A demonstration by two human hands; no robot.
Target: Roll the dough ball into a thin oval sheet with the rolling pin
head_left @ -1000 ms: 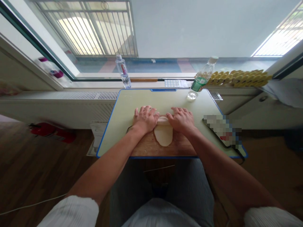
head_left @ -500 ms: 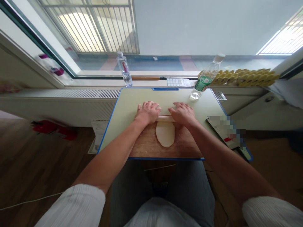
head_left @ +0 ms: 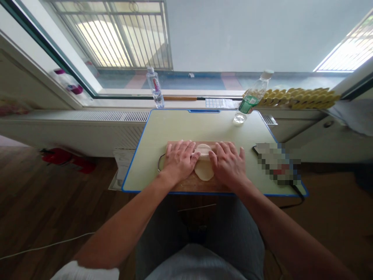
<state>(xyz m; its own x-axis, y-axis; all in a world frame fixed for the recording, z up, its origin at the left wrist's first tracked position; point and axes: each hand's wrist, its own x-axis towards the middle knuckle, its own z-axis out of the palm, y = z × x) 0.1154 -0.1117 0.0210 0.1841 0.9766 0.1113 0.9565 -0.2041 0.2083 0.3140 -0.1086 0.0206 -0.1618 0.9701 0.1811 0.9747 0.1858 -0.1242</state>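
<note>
A pale rolling pin [head_left: 205, 155] lies across a sheet of flattened dough [head_left: 204, 171], which shows on both the near and far sides of it. My left hand [head_left: 180, 158] rests palm-down over the pin's left part, fingers stretched forward and thumb pointing inward. Over the right part, my right hand [head_left: 229, 161] lies in the same way, its fingers spread. Both ends of the pin are hidden beneath my hands. Under the dough is a brown wooden cutting board [head_left: 186, 187] with a metal handle [head_left: 159, 163] at its left.
The board rests on a light green, blue-edged tabletop [head_left: 180, 124]. A green-labelled bottle [head_left: 249, 104] stands at its back right. On the windowsill are a clear bottle [head_left: 155, 88] and yellow scalloped objects [head_left: 300, 102]. A blurred-out dark-edged item [head_left: 275, 161] lies to the right.
Both hands and the rolling pin have come back toward me from the far end of the dough. Dough now shows beyond the pin, and the board's handle is uncovered.
</note>
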